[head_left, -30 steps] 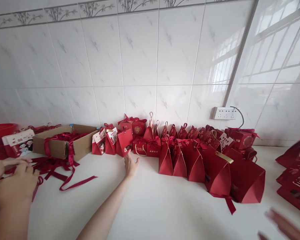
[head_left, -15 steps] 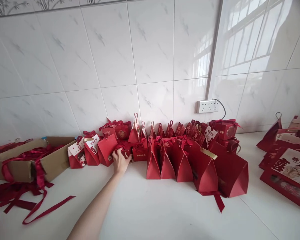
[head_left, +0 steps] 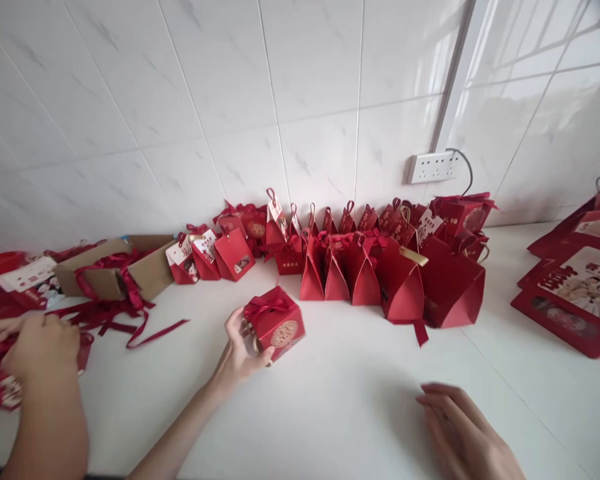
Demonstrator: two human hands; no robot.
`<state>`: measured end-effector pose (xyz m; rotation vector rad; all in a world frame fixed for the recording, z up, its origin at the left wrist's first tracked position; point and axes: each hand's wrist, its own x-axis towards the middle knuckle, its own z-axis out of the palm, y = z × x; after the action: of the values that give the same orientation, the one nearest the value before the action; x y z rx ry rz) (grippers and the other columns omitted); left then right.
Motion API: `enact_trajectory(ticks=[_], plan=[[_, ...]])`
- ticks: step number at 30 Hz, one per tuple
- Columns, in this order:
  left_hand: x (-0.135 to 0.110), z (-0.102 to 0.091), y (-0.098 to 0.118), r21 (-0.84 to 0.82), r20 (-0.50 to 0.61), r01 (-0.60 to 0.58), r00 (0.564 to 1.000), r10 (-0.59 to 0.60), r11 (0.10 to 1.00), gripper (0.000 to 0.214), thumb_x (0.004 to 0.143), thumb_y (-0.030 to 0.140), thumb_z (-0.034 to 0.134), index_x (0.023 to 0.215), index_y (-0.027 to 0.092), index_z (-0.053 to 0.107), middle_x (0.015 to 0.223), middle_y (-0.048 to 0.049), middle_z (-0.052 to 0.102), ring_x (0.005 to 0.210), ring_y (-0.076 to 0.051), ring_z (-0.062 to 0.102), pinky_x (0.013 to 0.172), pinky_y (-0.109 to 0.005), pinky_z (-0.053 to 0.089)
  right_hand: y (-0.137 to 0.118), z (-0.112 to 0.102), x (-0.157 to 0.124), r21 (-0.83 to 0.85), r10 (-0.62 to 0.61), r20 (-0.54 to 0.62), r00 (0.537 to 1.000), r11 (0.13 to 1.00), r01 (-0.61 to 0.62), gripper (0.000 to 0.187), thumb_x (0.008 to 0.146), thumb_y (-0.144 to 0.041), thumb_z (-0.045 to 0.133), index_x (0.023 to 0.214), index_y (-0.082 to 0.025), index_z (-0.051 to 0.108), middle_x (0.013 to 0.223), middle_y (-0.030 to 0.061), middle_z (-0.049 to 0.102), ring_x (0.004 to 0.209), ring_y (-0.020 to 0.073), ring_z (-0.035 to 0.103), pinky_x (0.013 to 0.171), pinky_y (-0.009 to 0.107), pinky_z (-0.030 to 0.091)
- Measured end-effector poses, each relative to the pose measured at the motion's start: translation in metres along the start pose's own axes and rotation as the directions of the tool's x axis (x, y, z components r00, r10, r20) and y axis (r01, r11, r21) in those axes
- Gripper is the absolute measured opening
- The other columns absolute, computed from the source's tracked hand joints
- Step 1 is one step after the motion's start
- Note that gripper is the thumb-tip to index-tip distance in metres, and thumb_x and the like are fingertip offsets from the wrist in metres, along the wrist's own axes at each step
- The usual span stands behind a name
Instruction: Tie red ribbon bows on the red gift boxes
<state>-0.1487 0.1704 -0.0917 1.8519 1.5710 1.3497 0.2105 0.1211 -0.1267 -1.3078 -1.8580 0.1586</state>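
My left hand (head_left: pixel 241 360) grips a small red gift box (head_left: pixel 291 320) by its left side, just above the white table. The box has a dark red ribbon bow on top and a round gold pattern on one face. My right hand (head_left: pixel 465 427) is low on the right, its fingers stretched out and holding nothing. Beyond the held box stands a row of red triangular gift boxes (head_left: pixel 363 273) with loop handles. Three smaller triangular boxes (head_left: pixel 234 255) stand to their left.
At the far left, a co-worker's hands (head_left: pixel 43 343) handle a red box with ribbon. A cardboard box (head_left: pixel 153 277) holds red ribbons, and loose ribbon (head_left: pixel 155 335) lies before it. Flat red boxes (head_left: pixel 575 300) lie at the right. A power strip (head_left: pixel 433 168) is on the tiled wall.
My left hand has lifted the bow-topped gift box out of the row and brought it nearer. My right hand has come into view, as have a co-worker's hands. The view has tilted down.
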Motion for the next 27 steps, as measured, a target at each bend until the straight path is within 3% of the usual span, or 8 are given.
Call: enact_trajectory(ticks=[3, 6, 12, 15, 17, 21, 25, 27], plan=[[-0.028, 0.019, 0.039, -0.110, 0.247, -0.068, 0.965, 0.093, 0.992, 0.102, 0.070, 0.029, 0.070, 0.139, 0.027, -0.004, 0.136, -0.0201, 0.034, 0.117, -0.030, 0.052, 0.091, -0.048, 0.050, -0.014, -0.009, 0.009, 0.081, 0.033, 0.120, 0.992, 0.996, -0.043, 0.021, 0.092, -0.040, 0.045, 0.098, -0.025, 0.060, 0.110, 0.0085, 0.057, 0.078, 0.0170, 0.066, 0.062, 0.026, 0.057], [-0.052, 0.041, 0.065, -0.172, 0.338, -0.089, 0.930, 0.144, 0.981, 0.109, 0.071, 0.028, 0.071, 0.142, 0.027, -0.011, 0.138, -0.0207, 0.033, 0.124, -0.033, 0.046, 0.097, -0.052, 0.045, -0.038, -0.014, 0.014, 0.240, 0.026, 0.214, 0.977, 0.968, -0.078, 0.030, 0.091, -0.044, 0.047, 0.114, -0.025, 0.052, 0.117, 0.0105, 0.053, 0.095, 0.0217, 0.062, 0.076, 0.034, 0.058], [-0.111, 0.072, 0.091, -0.044, 0.102, -0.028, 0.994, 0.033, 0.999, 0.096, 0.080, 0.042, 0.066, 0.144, 0.024, -0.002, 0.143, -0.0236, 0.029, 0.129, -0.035, 0.041, 0.095, -0.050, 0.046, -0.062, -0.004, 0.005, 0.435, 0.015, 0.321, 0.947, 0.885, -0.162, 0.084, 0.083, -0.050, 0.060, 0.146, -0.027, 0.011, 0.143, 0.0151, 0.035, 0.127, 0.0296, 0.044, 0.100, 0.050, 0.045], [-0.137, 0.067, 0.101, -0.072, 0.022, -0.071, 0.997, 0.073, 0.995, 0.070, 0.089, 0.036, 0.052, 0.143, 0.020, 0.012, 0.129, -0.0194, 0.049, 0.116, -0.029, 0.054, 0.090, -0.044, 0.049, -0.055, -0.002, 0.002, 0.424, 0.135, 0.238, 0.962, 0.877, -0.228, 0.073, 0.087, -0.046, 0.055, 0.145, -0.027, 0.016, 0.146, 0.0143, 0.033, 0.134, 0.0288, 0.036, 0.107, 0.054, 0.035], [-0.147, 0.057, 0.106, -0.142, 0.033, -0.149, 0.987, 0.155, 0.979, 0.045, 0.092, 0.027, 0.044, 0.135, 0.020, 0.031, 0.097, -0.0092, 0.065, 0.090, -0.022, 0.063, 0.084, -0.040, 0.050, -0.050, -0.005, 0.003, 0.420, 0.276, 0.093, 0.957, 0.860, -0.289, 0.056, 0.089, -0.045, 0.051, 0.137, -0.025, 0.031, 0.140, 0.0142, 0.042, 0.131, 0.0281, 0.040, 0.105, 0.054, 0.037], [-0.134, 0.042, 0.110, -0.146, -0.085, -0.177, 0.982, 0.166, 0.973, 0.015, 0.090, 0.020, 0.043, 0.101, 0.025, 0.053, 0.068, -0.0005, 0.057, 0.066, -0.018, 0.056, 0.070, -0.034, 0.048, -0.050, -0.017, 0.010, 0.425, 0.402, 0.069, 0.913, 0.816, -0.392, 0.036, 0.091, -0.048, 0.044, 0.116, -0.023, 0.049, 0.120, 0.0125, 0.056, 0.112, 0.0259, 0.056, 0.091, 0.047, 0.048], [-0.086, 0.043, 0.111, -0.066, -0.227, 0.073, 0.970, -0.086, 0.995, 0.018, 0.084, 0.036, 0.051, 0.095, 0.022, 0.053, 0.090, -0.0050, 0.056, 0.085, -0.020, 0.056, 0.076, -0.032, 0.047, -0.063, -0.019, 0.023, 0.336, 0.259, 0.091, 0.962, 0.901, -0.275, 0.034, 0.091, -0.050, 0.042, 0.106, -0.022, 0.055, 0.113, 0.0109, 0.057, 0.106, 0.0242, 0.056, 0.088, 0.042, 0.049], [-0.063, 0.045, 0.112, -0.093, -0.117, 0.231, 0.963, -0.241, 0.968, 0.025, 0.081, 0.045, 0.052, 0.088, 0.021, 0.052, 0.084, -0.0035, 0.057, 0.079, -0.019, 0.057, 0.071, -0.030, 0.046, -0.071, -0.019, 0.028, 0.250, 0.242, 0.060, 0.968, 0.935, -0.250, 0.036, 0.089, -0.052, 0.043, 0.101, -0.021, 0.055, 0.110, 0.0113, 0.056, 0.102, 0.0244, 0.057, 0.080, 0.038, 0.051]])
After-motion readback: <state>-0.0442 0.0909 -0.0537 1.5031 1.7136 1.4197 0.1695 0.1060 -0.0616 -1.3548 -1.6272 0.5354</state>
